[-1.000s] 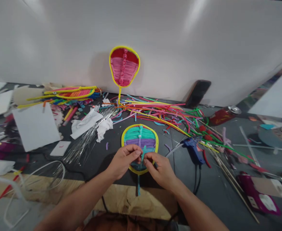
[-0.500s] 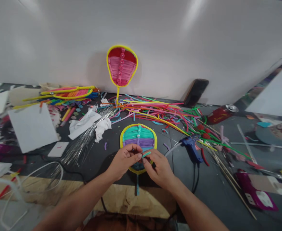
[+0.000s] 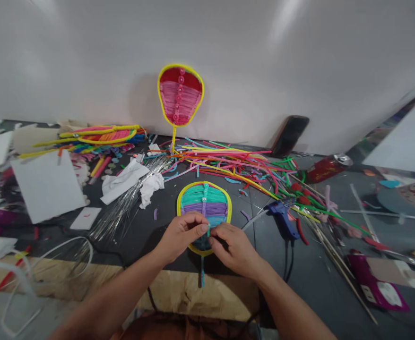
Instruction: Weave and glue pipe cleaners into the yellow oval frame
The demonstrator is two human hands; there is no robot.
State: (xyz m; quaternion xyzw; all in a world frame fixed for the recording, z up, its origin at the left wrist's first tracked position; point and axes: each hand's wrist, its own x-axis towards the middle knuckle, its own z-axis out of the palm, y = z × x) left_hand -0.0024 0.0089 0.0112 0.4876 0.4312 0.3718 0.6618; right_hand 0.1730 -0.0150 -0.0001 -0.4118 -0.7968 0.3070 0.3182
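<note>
Between the fingertips of both hands is a short teal piece of pipe cleaner (image 3: 208, 230), now standing roughly upright. My left hand (image 3: 186, 233) pinches it from the left, and my right hand (image 3: 234, 248) closes on it from the right. Beneath the hands lies a fan-shaped piece (image 3: 203, 208) of teal, purple and blue pipe cleaners with a yellow rim. Beads run down its upper middle, and a blue stem (image 3: 203, 273) points toward me. My fingers hide part of its lower half.
A similar pink and red fan (image 3: 180, 97) stands against the white wall. Loose pipe cleaners (image 3: 225, 160) spread behind the work. A blue glue gun (image 3: 283, 219) lies to the right, near a red can (image 3: 328, 168) and a phone (image 3: 289, 135). Crumpled paper (image 3: 151, 190) is on the left.
The teal pipe cleaner piece has turned from slanting sideways to nearly upright between my fingers. Both hands stay in about the same place over the fan.
</note>
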